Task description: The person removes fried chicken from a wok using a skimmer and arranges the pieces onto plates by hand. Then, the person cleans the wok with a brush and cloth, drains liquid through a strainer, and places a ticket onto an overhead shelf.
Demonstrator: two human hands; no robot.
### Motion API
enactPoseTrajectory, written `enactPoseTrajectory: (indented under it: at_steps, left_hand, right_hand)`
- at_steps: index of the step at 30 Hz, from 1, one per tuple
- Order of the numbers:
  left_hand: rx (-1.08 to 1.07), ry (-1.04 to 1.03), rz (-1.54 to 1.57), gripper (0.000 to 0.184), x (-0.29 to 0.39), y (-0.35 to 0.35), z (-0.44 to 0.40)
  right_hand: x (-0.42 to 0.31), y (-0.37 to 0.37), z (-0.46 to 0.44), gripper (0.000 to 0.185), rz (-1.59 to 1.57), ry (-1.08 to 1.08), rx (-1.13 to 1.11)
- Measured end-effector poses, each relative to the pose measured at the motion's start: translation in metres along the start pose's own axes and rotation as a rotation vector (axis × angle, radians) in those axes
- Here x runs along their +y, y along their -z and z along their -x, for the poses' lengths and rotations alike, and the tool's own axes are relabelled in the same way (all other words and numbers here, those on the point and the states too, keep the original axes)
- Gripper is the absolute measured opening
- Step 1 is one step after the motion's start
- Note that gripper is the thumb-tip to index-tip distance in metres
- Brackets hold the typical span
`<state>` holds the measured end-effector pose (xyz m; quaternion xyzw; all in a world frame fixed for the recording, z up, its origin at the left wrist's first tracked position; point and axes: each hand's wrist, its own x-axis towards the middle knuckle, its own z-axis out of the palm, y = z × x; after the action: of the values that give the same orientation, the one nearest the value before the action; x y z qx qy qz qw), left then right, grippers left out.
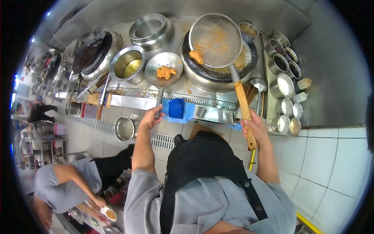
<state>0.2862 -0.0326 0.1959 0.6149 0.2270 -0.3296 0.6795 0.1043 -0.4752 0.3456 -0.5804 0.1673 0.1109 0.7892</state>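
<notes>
My left hand (pixel 152 116) is closed round the metal handle of a perforated skimmer (pixel 154 71). Fried, orange-brown food pieces (pixel 166 72) lie in its bowl. In my right hand (pixel 255 126) is the wooden handle of a large mesh strainer (pixel 216 33), its round head above the wok (pixel 249 58). One fried piece (pixel 196 57) shows at the strainer's lower left edge, and crumbs cling to its mesh. The strainer hides much of the wok and what is in it.
Left of the skimmer stands a steel pot (pixel 117 69) with yellow oil. A folded blue cloth (pixel 176 108) lies at the counter's front edge. Several seasoning containers (pixel 284 85) line the right side. A ladle (pixel 258 83) rests near the wok. At lower left a co-worker (pixel 70 183) handles a plate.
</notes>
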Motion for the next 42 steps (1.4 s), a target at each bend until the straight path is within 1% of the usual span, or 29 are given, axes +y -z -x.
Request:
enactPoseTrajectory:
  at_steps: [3,4,7,8,11,15,17,19,21,22,25,28,32,35,36,38,39,40,41,42]
  left_hand:
    - [-0.012,-0.159,-0.096,0.027,-0.004,-0.002,-0.007]
    - [0.005,-0.184,-0.06,0.02,-0.006,-0.004,-0.006]
    - [0.014,-0.232,-0.063,0.017,-0.011,-0.009,0.015]
    - [-0.012,-0.253,-0.044,0.015,-0.013,-0.009,0.02]
    - [-0.044,-0.257,-0.025,0.016,-0.014,-0.008,0.029]
    - [-0.057,-0.276,-0.076,0.016,-0.002,-0.003,0.039]
    - [-0.037,-0.268,-0.089,0.016,-0.003,0.004,0.035]
    - [-0.043,-0.256,-0.082,0.016,-0.002,0.011,0.03]
    - [-0.074,-0.235,-0.053,0.015,-0.002,0.019,0.031]
    - [-0.075,-0.233,-0.086,0.015,-0.005,0.023,0.028]
    - [-0.014,-0.223,-0.121,0.014,-0.011,0.03,0.022]
    - [0.008,-0.23,-0.142,0.014,-0.018,0.036,0.007]
    - [-0.003,-0.169,-0.198,0.014,-0.009,0.04,-0.006]
    - [-0.031,-0.133,-0.219,0.024,-0.012,0.039,-0.011]
    - [-0.012,-0.112,-0.177,0.031,-0.013,0.038,-0.007]
    - [0.026,-0.078,-0.09,0.048,-0.014,0.035,0.001]
    - [0.031,-0.045,0.01,0.056,-0.019,0.037,0.003]
    - [0.039,-0.009,0.109,0.064,-0.03,0.044,0.004]
    - [0.047,0.027,0.207,0.072,-0.044,0.051,0.007]
    - [0.028,-0.009,0.182,0.082,-0.062,0.058,0.012]
  right_hand:
    - [0.005,-0.032,-0.006,0.052,0.005,0.011,0.006]
    - [0.004,-0.042,-0.004,0.052,-0.022,0.026,0.0]
    - [0.002,-0.077,0.005,0.053,-0.098,0.028,-0.003]
    - [0.003,-0.09,0.006,0.054,-0.123,0.022,0.002]
    - [0.008,-0.129,-0.002,0.057,0.053,0.091,0.043]
    - [0.018,-0.148,-0.02,0.06,0.11,0.17,0.024]
    - [0.015,-0.154,-0.023,0.056,0.073,0.174,0.038]
    - [0.012,-0.15,-0.025,0.054,0.017,0.187,0.09]
    - [0.012,-0.135,-0.025,0.054,-0.058,0.203,0.178]
    - [0.008,-0.124,-0.026,0.054,-0.045,0.21,0.245]
    - [-0.016,-0.092,-0.028,0.052,0.098,0.274,0.376]
    - [-0.039,-0.062,-0.034,0.049,0.31,0.274,0.547]
    - [-0.05,-0.031,-0.04,0.043,0.422,0.204,0.618]
    - [-0.051,-0.034,-0.039,0.042,0.43,0.1,0.545]
    - [-0.043,-0.027,-0.042,0.038,0.338,0.048,0.446]
    - [-0.034,-0.024,-0.043,0.035,0.147,-0.014,0.346]
    - [-0.032,-0.024,-0.044,0.034,0.055,-0.045,0.291]
    - [-0.035,-0.023,-0.042,0.03,-0.008,-0.068,0.229]
    - [-0.037,-0.019,-0.04,0.031,-0.044,-0.077,0.195]
    - [-0.039,-0.015,-0.038,0.032,-0.08,-0.086,0.162]
